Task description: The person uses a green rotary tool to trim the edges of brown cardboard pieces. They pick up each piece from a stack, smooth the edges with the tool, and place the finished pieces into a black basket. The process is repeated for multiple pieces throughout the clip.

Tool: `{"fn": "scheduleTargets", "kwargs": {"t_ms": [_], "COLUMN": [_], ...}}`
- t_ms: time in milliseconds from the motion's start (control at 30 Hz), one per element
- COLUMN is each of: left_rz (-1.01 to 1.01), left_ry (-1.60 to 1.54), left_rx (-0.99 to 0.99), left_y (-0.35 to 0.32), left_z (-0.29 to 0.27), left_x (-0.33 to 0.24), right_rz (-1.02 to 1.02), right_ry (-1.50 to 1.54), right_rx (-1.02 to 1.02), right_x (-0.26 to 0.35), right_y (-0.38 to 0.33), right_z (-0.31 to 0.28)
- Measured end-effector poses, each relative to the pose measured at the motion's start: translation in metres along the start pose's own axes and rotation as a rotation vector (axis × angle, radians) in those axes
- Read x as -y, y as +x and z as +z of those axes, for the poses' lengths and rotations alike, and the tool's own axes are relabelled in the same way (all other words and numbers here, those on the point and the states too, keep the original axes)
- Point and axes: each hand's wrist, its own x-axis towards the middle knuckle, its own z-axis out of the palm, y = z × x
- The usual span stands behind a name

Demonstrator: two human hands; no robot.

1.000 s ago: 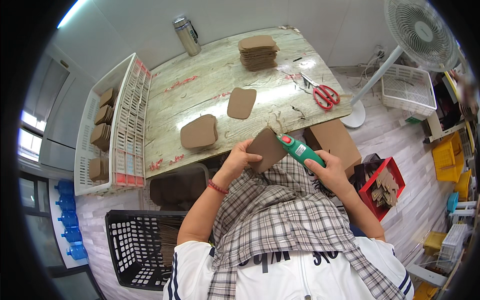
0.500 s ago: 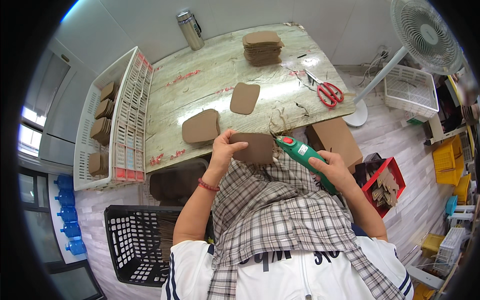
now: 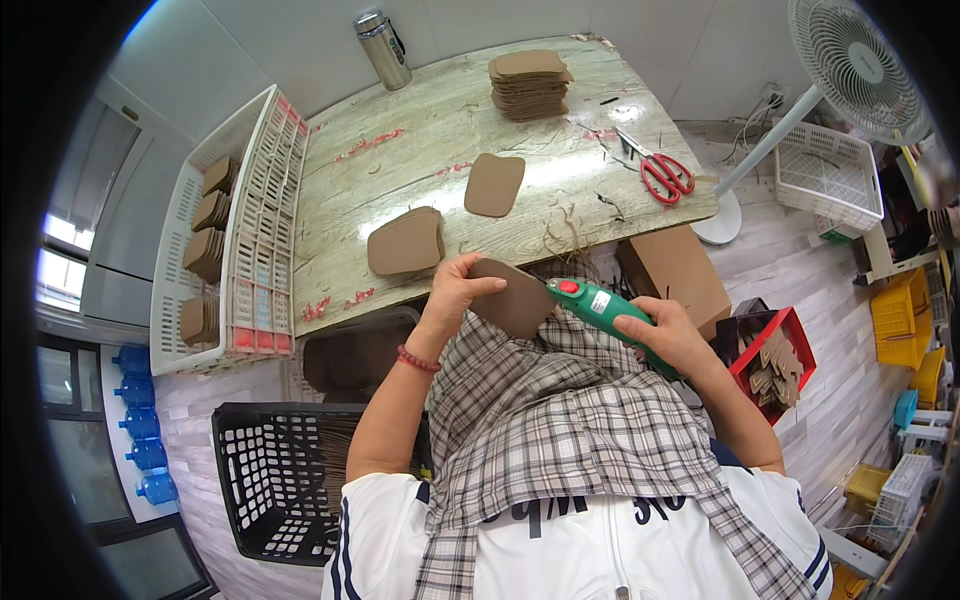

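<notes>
Left hand holds a brown cardboard piece; right hand holds a green handheld power tool against it.

The left hand (image 3: 455, 290) is closed on the upper left edge of the rounded brown cardboard piece (image 3: 515, 297), thumb on the top face, just off the near edge of the surface (image 3: 420, 150) and over the plaid cloth (image 3: 560, 420) on the lap. The right hand (image 3: 668, 335) is wrapped fully around the body of the green handheld power tool (image 3: 600, 303); the tool's tip meets the right edge of the piece. A low stack of like pieces (image 3: 405, 242) lies near the near edge, a single piece (image 3: 494, 184) at the middle, a tall stack (image 3: 528, 82) at the far edge. Red-handled scissors (image 3: 663, 172) lie by the right edge. A white crate (image 3: 262, 230) stands at the left edge.
</notes>
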Motion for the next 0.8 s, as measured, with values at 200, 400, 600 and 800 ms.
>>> {"fn": "scheduleTargets", "kwargs": {"t_ms": [200,400,600,800], "left_rz": [-0.034,-0.095,-0.147,0.1], "left_ry": [0.12,0.234,0.222,0.243], "left_rx": [0.127,0.193,0.252,-0.056], "left_y": [0.0,-0.001,-0.002,0.001], "left_z": [0.007,0.012,0.017,-0.034], "left_x": [-0.006,-0.014,-0.019,-0.036], "right_rz": [-0.002,-0.021,-0.038,-0.091], "right_ry": [0.014,0.027,0.024,0.137], "right_rx": [0.019,0.053,0.077,0.001], "right_x": [0.002,0.013,0.019,0.006], "right_y": [0.002,0.004,0.013,0.023], "right_z": [0.004,0.008,0.016,0.019]}}
